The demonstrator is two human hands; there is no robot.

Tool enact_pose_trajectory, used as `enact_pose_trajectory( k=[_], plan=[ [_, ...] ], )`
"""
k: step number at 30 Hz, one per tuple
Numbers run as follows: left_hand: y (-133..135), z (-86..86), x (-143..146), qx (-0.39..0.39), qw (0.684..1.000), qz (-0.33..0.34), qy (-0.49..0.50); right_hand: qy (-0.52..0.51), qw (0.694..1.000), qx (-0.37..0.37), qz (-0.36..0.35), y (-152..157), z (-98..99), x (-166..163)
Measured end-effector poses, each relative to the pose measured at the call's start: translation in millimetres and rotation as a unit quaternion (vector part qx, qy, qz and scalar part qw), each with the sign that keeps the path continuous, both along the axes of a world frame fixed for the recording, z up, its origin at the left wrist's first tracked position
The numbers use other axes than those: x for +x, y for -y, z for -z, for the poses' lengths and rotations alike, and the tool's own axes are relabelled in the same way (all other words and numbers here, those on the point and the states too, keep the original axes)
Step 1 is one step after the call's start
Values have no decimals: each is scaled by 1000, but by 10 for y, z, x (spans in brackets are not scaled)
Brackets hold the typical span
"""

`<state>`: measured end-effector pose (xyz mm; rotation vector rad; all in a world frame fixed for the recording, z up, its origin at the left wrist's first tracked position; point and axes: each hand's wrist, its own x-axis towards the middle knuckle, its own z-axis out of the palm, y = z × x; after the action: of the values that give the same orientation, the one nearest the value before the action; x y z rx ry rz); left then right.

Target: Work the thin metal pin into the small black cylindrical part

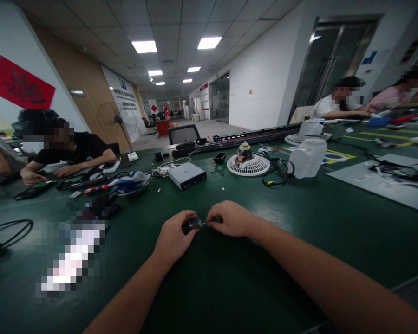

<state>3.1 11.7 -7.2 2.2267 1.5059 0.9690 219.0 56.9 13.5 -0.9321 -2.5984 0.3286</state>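
My left hand [174,236] is closed around a small black part [191,224], held just above the green table [230,278]. My right hand [230,219] pinches a thin tool with a dark handle [216,219], whose metal tip meets the black part. Both hands are close together near the middle of the table, in front of me. What the black part is cannot be made out.
Behind the hands lie a grey box [187,175], a white fan grille with a motor [248,163], a white fan body [308,157] and black cables. A metal bowl with tools [130,183] sits left. Other people work at the left and far right.
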Motion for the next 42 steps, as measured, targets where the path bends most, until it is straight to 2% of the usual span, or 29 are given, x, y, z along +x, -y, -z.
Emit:
enact_pose_trajectory(
  k=[3, 7, 13, 16, 19, 24, 27, 31, 35, 38, 42],
  plan=[
    [-1, -8, -13, 0, 1000, 17, -14, -21, 998, -57, -1, -9, 15, -10],
    [5, -20, -24, -6, 1000, 9, -24, -28, 997, -44, 58, -32, 43, -20],
    [31, -39, -11, -5, 999, 19, -43, -36, 996, -74, -34, -8, 25, 5],
    [33, -45, -15, 7, 998, 24, -56, -49, 997, -63, 14, 0, 15, -8],
    [24, -45, -23, 11, 998, 10, -65, -12, 997, -32, 69, 5, 20, -25],
    [30, -44, -20, 8, 997, 33, -70, -5, 999, -51, 18, 28, 18, -36],
    [34, -43, -5, 17, 996, 44, -71, 4, 997, -39, 70, 44, 6, -63],
    [16, -46, 11, 11, 997, 14, -78, 63, 990, -36, 120, 66, -15, -92],
    [6, -68, 2, 12, 997, -6, -75, 111, 967, -58, 222, 34, -30, -39],
    [12, -79, -4, 21, 997, 2, -71, 72, 961, -56, 260, -12, -20, -4],
    [6, -57, 11, 23, 996, -10, -85, -44, 976, -59, 206, -32, 55, -83]
  ],
)
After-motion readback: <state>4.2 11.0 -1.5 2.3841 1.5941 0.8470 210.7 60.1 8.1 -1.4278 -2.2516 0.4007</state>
